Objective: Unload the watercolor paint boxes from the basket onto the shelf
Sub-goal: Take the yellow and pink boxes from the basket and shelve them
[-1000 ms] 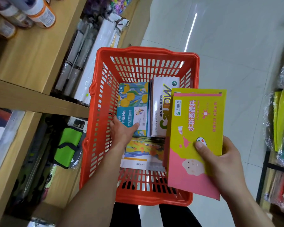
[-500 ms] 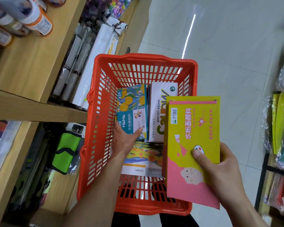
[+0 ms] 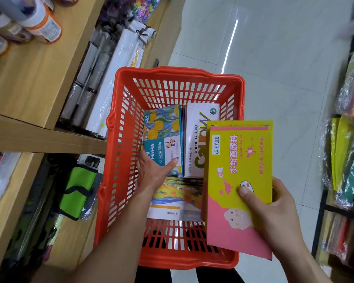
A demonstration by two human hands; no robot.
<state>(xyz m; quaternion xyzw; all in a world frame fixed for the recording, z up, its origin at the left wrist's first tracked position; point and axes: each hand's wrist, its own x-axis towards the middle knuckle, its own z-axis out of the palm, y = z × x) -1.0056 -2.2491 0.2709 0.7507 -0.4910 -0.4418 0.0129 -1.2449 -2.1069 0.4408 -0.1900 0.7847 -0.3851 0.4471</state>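
Note:
An orange plastic basket (image 3: 172, 74) stands on the floor below me. My right hand (image 3: 278, 213) holds a yellow and pink paint box (image 3: 237, 160) above the basket's right side, thumb on its front. My left hand (image 3: 151, 172) reaches into the basket and grips the near end of a teal box with lemons (image 3: 161, 135), thumb on top. Beside it stands a white "water colour" box (image 3: 196, 144). Another flat box with an orange and blue picture (image 3: 176, 199) lies on the basket floor near me.
A wooden shelf unit (image 3: 39, 137) runs along the left, with bottles (image 3: 41, 23) on top, wrapped paper rolls (image 3: 110, 74) on a lower board and a green case (image 3: 78, 186) beneath. Wrapped coloured goods (image 3: 345, 160) fill a rack on the right. Pale floor tiles lie beyond.
The view has shifted slightly, so the basket sits lower in frame. My left hand has closed more firmly on the teal box. The right hand still holds the yellow and pink box.

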